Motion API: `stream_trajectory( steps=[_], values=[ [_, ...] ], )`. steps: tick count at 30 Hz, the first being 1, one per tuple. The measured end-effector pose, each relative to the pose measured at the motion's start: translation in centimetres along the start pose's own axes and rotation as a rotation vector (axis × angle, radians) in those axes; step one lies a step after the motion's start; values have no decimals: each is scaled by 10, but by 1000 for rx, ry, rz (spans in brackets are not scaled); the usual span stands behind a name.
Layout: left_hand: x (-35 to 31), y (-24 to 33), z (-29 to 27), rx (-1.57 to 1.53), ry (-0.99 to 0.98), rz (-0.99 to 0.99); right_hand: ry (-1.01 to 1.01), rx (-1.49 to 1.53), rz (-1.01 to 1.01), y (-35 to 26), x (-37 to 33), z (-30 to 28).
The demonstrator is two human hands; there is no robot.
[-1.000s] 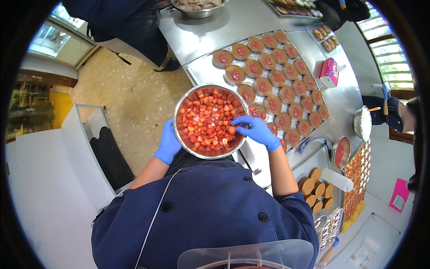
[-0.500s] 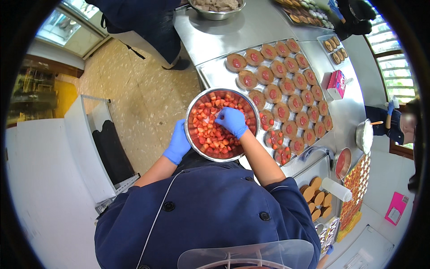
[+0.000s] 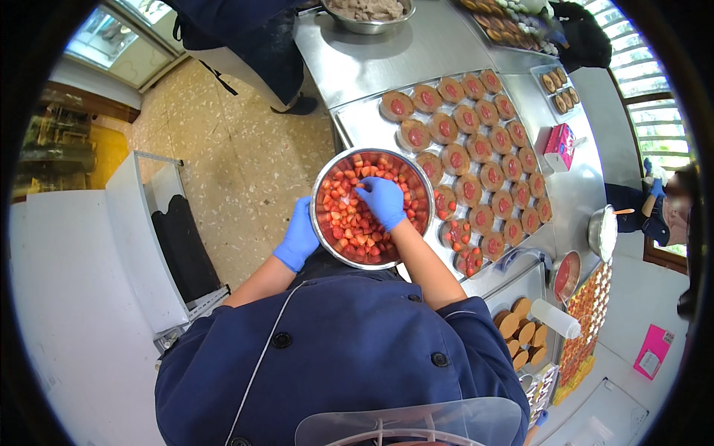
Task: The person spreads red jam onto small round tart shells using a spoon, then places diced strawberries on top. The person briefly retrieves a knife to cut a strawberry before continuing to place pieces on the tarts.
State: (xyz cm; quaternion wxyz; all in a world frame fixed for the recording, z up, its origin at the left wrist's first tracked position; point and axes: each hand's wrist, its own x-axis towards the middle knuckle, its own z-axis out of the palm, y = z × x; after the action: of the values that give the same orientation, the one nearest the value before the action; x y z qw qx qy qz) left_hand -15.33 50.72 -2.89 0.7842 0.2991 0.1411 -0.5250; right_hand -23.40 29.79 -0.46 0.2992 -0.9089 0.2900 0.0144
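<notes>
A steel bowl (image 3: 370,265) full of cut strawberries (image 3: 358,236) sits in front of my body, beside the table's edge. My blue-gloved left hand (image 3: 299,236) grips the bowl's left side, its thumb near the rim. Inside the bowl, my blue-gloved right hand (image 3: 384,202) has its fingers bent together among the strawberry pieces; the fingertips are partly hidden. Just right of the bowl, a tray (image 3: 363,119) holds rows of round brown tarts (image 3: 468,190) with red centres. The few tarts nearest the bowl carry strawberry pieces (image 3: 456,235).
Beyond the tray stand a bowl of brownish mixture (image 3: 366,27) and a pink box (image 3: 559,146). To the right are a pan of red sauce (image 3: 567,275), a white-filled bowl (image 3: 604,232), a squeeze bottle (image 3: 555,318) and oval biscuits (image 3: 508,324). Co-workers stand at the far left and right.
My right hand has shifted slightly within the bowl, fingers still among the strawberries. My left hand keeps its hold on the bowl. The whole view has turned a little.
</notes>
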Motion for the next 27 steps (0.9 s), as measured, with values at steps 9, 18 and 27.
stream_trajectory(
  steps=[9, 18, 27],
  values=[
    [-11, -4, 10, 860, 38, 320, -233, 1241, 286, 22, -49, -96],
    [-12, 5, 15, 315, -20, 89, 337, 1282, 523, 139, -93, -114],
    [2, 29, 17, 534, -57, 94, 596, 1265, 558, 162, -80, -70]
  ],
)
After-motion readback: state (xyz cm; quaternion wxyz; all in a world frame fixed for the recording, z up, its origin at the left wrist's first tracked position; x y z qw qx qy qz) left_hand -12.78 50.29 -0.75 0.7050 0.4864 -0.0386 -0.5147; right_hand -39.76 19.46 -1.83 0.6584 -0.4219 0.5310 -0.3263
